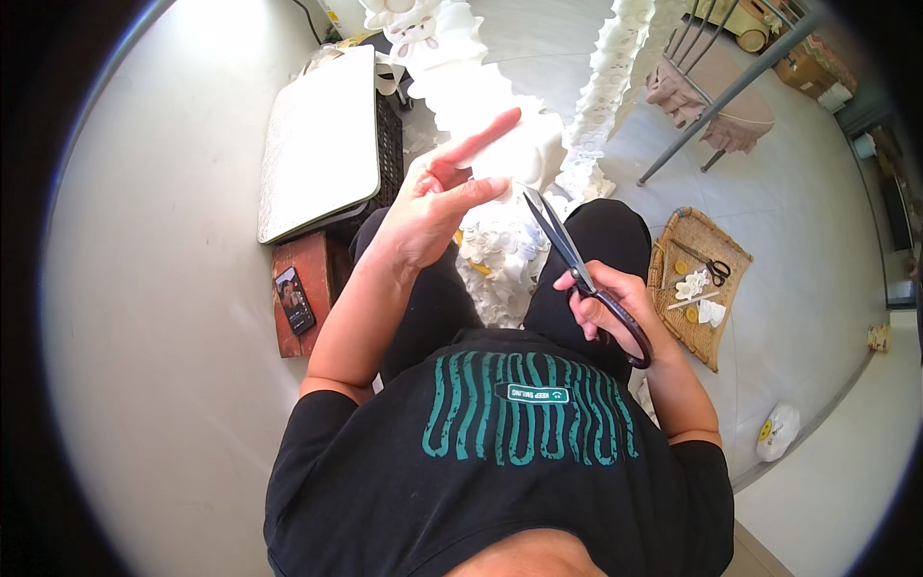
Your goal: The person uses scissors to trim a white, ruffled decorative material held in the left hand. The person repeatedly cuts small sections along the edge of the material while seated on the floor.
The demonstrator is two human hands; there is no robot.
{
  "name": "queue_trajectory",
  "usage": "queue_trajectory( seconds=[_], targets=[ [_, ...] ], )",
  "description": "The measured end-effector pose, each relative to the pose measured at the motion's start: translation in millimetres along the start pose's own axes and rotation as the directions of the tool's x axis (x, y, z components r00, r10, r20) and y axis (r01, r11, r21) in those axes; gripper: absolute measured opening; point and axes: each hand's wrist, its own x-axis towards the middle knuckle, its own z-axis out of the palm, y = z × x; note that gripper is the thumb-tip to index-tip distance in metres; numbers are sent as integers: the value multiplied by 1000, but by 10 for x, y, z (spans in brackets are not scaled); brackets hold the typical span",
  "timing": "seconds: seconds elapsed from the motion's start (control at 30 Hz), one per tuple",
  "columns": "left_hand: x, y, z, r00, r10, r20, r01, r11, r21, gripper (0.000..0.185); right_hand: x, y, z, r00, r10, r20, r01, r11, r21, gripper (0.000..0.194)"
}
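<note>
My left hand (pixel 451 198) holds a white scallop-edged piece of fabric or similar sheet (pixel 515 155) between thumb and fingers, in front of my knees. In my right hand (pixel 613 299) is a pair of scissors (pixel 570 252) with dark handles. Their blades are slightly parted, and the tips lie close to the white piece by my left thumb. Long white strips with scalloped edges (pixel 609 79) hang beyond my hands. Between my legs is a heap of white scalloped pieces (pixel 501 249), partly hidden by my left hand and the held piece. Glare blurs the detail.
On the left, a white board (pixel 324 144) lies over a black crate (pixel 389 144), near a phone (pixel 294 301) on a red wooden box (pixel 281 252). To the right are a woven tray (pixel 703 339) with small scissors (pixel 717 270), a chair (pixel 710 94) and a tied plastic bag (pixel 779 433).
</note>
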Motion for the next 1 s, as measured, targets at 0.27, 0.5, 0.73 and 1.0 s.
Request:
queue_trajectory(
  seconds=[0.27,0.5,0.73,1.0],
  targets=[
    [76,-331,196,966,77,-247,-126,974,-188,69,294,51,397,984,-139,-108,157,972,177,45],
    [101,-559,401,908,139,-396,-249,938,-241,68,527,-28,575,962,-116,-246,201,913,356,41],
    [121,-603,448,893,136,-429,-257,937,-238,68,588,-7,547,959,-165,-232,221,945,242,52],
    [129,-561,553,886,44,-462,-176,953,-247,67,650,-45,574,941,-137,-309,231,929,290,44]
  ],
)
